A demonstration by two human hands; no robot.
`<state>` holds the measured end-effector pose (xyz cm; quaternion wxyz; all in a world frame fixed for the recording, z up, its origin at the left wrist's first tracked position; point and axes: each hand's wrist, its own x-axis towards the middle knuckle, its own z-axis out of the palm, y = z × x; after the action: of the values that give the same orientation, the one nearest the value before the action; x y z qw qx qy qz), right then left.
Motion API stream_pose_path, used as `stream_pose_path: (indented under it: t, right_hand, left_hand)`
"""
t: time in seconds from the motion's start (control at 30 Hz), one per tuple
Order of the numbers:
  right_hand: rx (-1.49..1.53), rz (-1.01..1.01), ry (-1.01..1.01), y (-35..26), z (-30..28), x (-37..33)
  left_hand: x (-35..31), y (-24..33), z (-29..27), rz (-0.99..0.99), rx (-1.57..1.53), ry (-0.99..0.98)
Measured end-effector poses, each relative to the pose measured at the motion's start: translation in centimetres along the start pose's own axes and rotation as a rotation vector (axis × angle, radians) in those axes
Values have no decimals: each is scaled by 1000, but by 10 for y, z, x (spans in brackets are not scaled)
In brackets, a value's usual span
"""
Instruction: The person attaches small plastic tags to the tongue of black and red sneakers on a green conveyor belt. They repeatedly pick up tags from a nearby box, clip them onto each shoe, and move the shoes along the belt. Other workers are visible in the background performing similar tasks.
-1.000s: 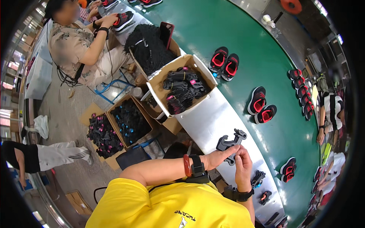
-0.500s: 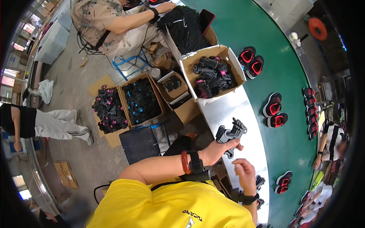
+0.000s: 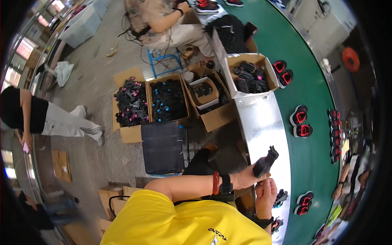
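Note:
A bundle of small black plastic hangers stands upright in my left hand, whose fingers are wrapped round its lower end. Just below it, my right hand is closed with thumb and fingertips pressed together, close to the left fingers. What the right fingertips pinch, if anything, is too small to make out. Both hands are over the near edge of a shiny metal table. More dark hangers lie on the table beside my right wrist.
A white carton of black hangers stands at the table's far end. Open cartons of black parts sit on the floor, behind a dark stool. Black-and-red shoes lie on the green belt. A seated person works beyond.
The whole view has shifted. My left hand has turned the hanger bundle to a more end-on angle, and my right hand has come up beside it with its fingers closed together.

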<state>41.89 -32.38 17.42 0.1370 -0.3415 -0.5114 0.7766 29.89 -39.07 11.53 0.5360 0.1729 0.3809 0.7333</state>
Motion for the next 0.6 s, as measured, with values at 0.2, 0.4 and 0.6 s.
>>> stream_pose_path:
  t: [0.2,0.4,0.6]
  right_hand:
    - [-199,77,-187,2,19,-11]
    - [-489,46,-254,18,47,-12]
    - [-435,43,-307,32,40,-16]
  left_hand:
    - [-32,-1,-9,80,-94,267]
    - [-68,3,-17,123,146,448]
    - [-107,-4,-33,149,41,120]
